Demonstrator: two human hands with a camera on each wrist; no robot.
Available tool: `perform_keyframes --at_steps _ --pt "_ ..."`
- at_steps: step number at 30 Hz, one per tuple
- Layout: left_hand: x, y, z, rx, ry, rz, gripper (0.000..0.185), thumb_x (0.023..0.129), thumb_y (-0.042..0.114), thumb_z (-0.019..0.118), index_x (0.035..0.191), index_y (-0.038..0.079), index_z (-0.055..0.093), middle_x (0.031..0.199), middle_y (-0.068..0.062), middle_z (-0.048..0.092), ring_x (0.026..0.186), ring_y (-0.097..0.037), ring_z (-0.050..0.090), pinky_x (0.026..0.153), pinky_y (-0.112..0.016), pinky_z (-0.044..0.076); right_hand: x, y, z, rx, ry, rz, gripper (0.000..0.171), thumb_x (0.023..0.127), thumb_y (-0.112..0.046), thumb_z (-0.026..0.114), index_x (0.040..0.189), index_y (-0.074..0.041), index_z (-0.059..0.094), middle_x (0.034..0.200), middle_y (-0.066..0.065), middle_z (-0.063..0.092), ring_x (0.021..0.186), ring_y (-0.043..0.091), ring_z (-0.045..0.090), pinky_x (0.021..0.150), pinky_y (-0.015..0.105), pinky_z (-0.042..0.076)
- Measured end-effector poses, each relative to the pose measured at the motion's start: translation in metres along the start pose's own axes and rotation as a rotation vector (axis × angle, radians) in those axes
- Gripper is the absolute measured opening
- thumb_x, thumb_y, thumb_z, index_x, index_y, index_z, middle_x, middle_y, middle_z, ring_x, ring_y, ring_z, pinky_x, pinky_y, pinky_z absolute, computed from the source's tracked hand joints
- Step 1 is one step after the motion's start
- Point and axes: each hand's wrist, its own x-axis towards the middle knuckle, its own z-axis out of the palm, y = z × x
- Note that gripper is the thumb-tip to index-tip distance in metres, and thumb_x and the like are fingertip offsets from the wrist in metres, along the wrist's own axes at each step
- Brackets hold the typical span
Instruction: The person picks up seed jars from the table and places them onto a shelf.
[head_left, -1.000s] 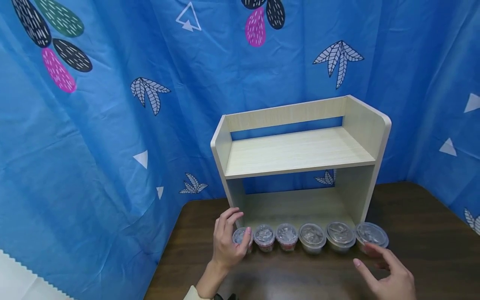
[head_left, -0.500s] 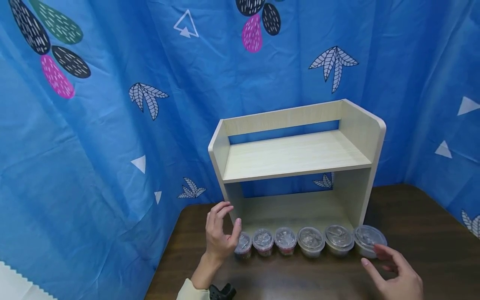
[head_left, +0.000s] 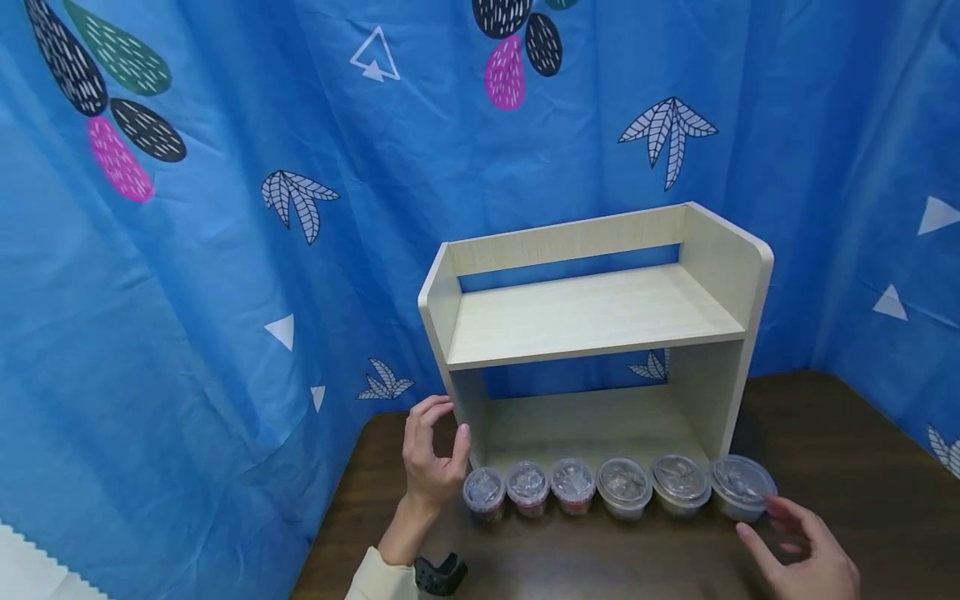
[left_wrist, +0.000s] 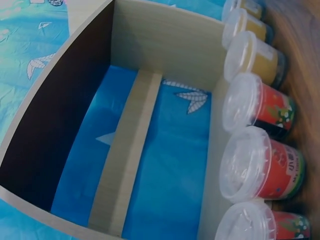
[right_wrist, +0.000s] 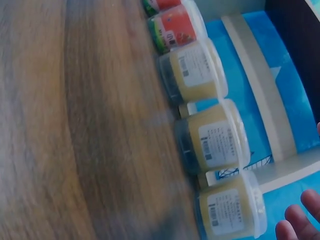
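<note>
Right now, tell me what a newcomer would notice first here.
A pale wooden shelf unit stands on the dark table against a blue patterned curtain. Six lidded cups line up in a row before it, with the left hand and right hand at the row's ends.

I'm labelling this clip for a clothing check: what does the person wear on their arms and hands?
Both hands are bare, with no gloves or rings visible. The left hand comes out of a cream sleeve, with a black strap at the wrist. The right hand shows no sleeve in view.
</note>
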Motion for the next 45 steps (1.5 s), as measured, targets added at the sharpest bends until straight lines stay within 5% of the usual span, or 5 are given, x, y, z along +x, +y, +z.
perform_keyframes --at_steps 4,8,12,16,45 --pt "-0.004 -0.002 -0.002 0.009 0.004 0.001 0.037 0.097 0.027 0.057 0.103 -0.009 0.061 0.102 -0.025 0.062 0.093 -0.037 0.059 0.1 -0.02 0.042 0.002 0.013 -0.002 -0.083 -0.094 0.137 0.063 0.081 -0.026 0.081 0.129 0.005 0.055 0.121 0.021 0.058 0.094 0.016 0.055 0.058 0.011 0.04" --pt "-0.003 -0.007 -0.003 -0.002 0.013 -0.005 0.035 0.095 0.023 0.059 0.103 -0.011 0.061 0.102 -0.026 0.061 0.093 -0.038 0.058 0.1 -0.021 0.042 0.006 0.021 0.0 -0.093 -0.132 0.195 0.068 0.083 -0.031 0.079 0.132 0.008 0.051 0.125 0.029 0.054 0.101 0.038 0.053 0.053 0.011 0.037" --pt "0.005 -0.011 -0.004 0.001 0.027 -0.012 0.035 0.094 0.023 0.06 0.105 -0.01 0.061 0.104 -0.026 0.062 0.096 -0.038 0.059 0.102 -0.024 0.042 0.012 0.023 0.003 -0.072 -0.102 0.184 0.066 0.082 -0.029 0.08 0.131 0.007 0.053 0.123 0.027 0.056 0.086 0.008 0.053 0.055 0.011 0.037" --pt "0.014 -0.014 -0.005 0.005 0.036 -0.011 0.035 0.093 0.023 0.061 0.107 -0.01 0.06 0.106 -0.026 0.062 0.099 -0.036 0.059 0.102 -0.026 0.043 0.018 0.021 0.004 -0.041 -0.068 0.14 0.062 0.081 -0.024 0.081 0.129 0.006 0.055 0.121 0.027 0.059 0.073 -0.022 0.032 0.056 0.007 0.037" --pt "0.033 -0.037 -0.002 0.007 0.092 -0.035 0.033 0.08 0.008 0.066 0.109 -0.008 0.06 0.106 -0.026 0.063 0.098 -0.036 0.061 0.098 -0.028 0.047 0.029 0.033 0.012 -0.13 -0.129 0.16 0.065 0.083 -0.028 0.079 0.131 0.007 0.052 0.119 0.03 0.058 0.068 -0.025 0.027 0.052 0.008 0.037"
